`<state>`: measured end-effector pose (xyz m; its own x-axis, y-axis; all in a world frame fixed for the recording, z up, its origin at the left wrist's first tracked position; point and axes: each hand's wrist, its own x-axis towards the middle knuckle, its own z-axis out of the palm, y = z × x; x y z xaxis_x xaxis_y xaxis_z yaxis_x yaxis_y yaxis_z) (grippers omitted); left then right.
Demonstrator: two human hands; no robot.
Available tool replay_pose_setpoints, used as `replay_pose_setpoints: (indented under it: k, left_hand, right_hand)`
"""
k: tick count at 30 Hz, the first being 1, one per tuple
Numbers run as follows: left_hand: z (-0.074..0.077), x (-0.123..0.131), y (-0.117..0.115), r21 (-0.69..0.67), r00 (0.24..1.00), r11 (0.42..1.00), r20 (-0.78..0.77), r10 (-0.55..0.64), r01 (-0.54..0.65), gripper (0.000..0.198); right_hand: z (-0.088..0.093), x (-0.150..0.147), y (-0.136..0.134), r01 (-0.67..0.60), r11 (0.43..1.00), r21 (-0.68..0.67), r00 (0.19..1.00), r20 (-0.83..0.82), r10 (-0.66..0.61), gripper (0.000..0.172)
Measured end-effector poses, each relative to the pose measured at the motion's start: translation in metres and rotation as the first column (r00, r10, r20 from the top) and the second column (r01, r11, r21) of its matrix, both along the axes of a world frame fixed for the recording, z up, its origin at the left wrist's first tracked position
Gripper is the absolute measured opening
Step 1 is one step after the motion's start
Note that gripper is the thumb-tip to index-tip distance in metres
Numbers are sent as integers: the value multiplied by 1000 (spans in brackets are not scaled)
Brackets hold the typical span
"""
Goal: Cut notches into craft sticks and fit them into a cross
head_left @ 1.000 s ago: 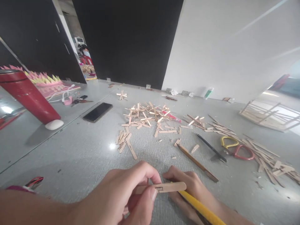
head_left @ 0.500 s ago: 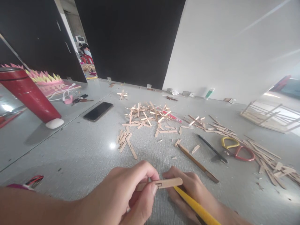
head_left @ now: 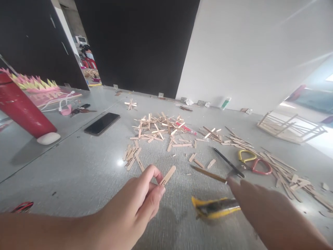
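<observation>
My left hand (head_left: 145,201) pinches a wooden craft stick (head_left: 169,175) between thumb and fingers, its free end pointing up and away. A dark stepped line is marked on the stick beside my thumb. To the right, my right hand (head_left: 249,194) closes on the near end of a slim brown pencil-like stick (head_left: 209,173); its fingertips are mostly hidden. A yellow-and-black utility knife (head_left: 215,207), blurred, is just under that hand, and I cannot tell whether the hand still touches it. Short cut craft stick pieces (head_left: 199,163) lie just beyond.
Piled craft sticks (head_left: 161,126) spread across the grey table, with more strips (head_left: 283,173) at right. Scissors (head_left: 256,163) and a black pen (head_left: 229,162) lie near my right hand. A phone (head_left: 102,124), red bottle (head_left: 28,107) and wooden stick frame (head_left: 291,126) stand farther out.
My right hand has moved right, away from the craft stick, onto the brown pencil-like stick, whose near end has lifted. The utility knife has swung more level. My left hand has tilted the craft stick upward.
</observation>
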<state>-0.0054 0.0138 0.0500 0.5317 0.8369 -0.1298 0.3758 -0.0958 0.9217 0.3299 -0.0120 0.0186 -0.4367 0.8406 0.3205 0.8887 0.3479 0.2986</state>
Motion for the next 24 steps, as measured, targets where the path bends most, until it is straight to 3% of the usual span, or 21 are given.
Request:
replay_pose_setpoints:
  k: [2,6,10,15,17,19,22,24]
  left_hand:
    - [-8,1,1,-74,999,997,16,-30,31,30]
    - [-18,1,1,-148,997,986,32,-72,76,32]
    - [-23,3,4,-170,996,981,42,-82,88,31]
    - [-31,6,7,-214,993,971,-15,-114,108,40]
    - [-35,7,9,-247,990,964,-70,-122,101,38]
    - [-38,5,10,-176,987,982,-125,-99,76,34]
    - [-42,1,12,22,981,999,-193,-32,37,28]
    - [-43,-1,13,46,972,998,-233,-29,41,28]
  right_hand:
    - [3,-2,14,12,1000,-5,1000,9,-12,43]
    - [-1,-26,42,23,991,-133,1000,-14,-25,25]
    - [6,-31,48,58,988,-143,996,-62,-68,29]
    - [16,-40,31,67,987,-148,974,-206,-97,24]
    - [7,-56,16,-64,975,-211,935,-355,-15,21]
    - [-7,-74,-2,-204,951,-234,871,-486,67,24]
    - [-29,-94,-23,-269,937,-224,816,-570,98,33]
    - [-37,-97,-29,-303,932,-197,788,-603,129,41]
